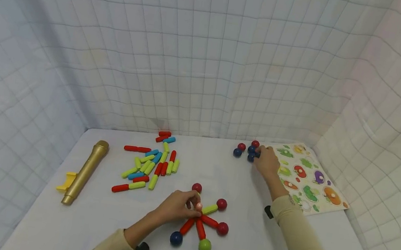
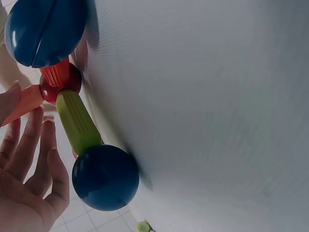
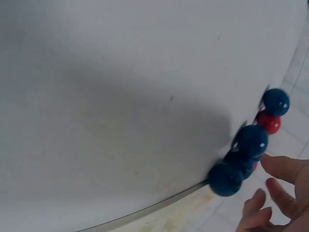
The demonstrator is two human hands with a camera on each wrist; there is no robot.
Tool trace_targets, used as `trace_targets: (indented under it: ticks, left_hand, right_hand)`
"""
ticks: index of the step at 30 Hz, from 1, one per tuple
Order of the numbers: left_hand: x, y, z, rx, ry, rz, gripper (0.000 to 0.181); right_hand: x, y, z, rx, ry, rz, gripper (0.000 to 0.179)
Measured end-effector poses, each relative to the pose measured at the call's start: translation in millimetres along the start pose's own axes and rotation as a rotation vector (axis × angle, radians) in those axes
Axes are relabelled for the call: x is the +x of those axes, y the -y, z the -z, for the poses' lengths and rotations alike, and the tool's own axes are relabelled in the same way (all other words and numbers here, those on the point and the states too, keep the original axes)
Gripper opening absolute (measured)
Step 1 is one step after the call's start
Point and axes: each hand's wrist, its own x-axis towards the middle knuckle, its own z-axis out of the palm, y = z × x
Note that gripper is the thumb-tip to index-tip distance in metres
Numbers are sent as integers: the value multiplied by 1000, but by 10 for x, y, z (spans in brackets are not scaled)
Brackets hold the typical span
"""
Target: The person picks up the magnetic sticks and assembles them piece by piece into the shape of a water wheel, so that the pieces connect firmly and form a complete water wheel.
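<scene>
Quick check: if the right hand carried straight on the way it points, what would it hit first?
The right hand would most likely meet the blue balls first; they sit right in front of it. Depth is unclear, so I can't say whether it touches one.

Checked curtains (image 1: 209, 58) on three sides of a white tabletop (image 1: 245, 249) form a booth.

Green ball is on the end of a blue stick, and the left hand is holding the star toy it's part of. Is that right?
Not quite: the green ball is on the end of a red stick, as the head view shows. The left hand is holding the star toy it's part of.
</scene>
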Motion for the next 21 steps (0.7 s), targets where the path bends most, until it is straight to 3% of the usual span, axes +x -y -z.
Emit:
trace_targets:
  ticks: [2,4,7,11,14,16,21]
  left_hand:
    - [9,-20,-18,4,12,8,27]
    - [17,-30,-31,6,20,11,27]
    - [22,-33,-32,14,15,5,26]
    - [14,-21,-11,11,1,3,24]
    - [19,-12,6,-3,-1,0,24]
    - [28,5,5,-14,3,-3,25]
    - [37,47,0,-34,11,0,26]
  right_hand:
    - [76,-219,29,-62,32,-109,40]
    - [92,-379,41,-92,86,-163,46]
    - [59,-483,31,-110,121,-172,48]
    - [-77,-333,43,-102,112,-123,47]
    - [-266,-62,76,-49,117,1,46]
    - [-439,135,71,11,125,140,44]
    - [-963,634,54,166,251,487,38]
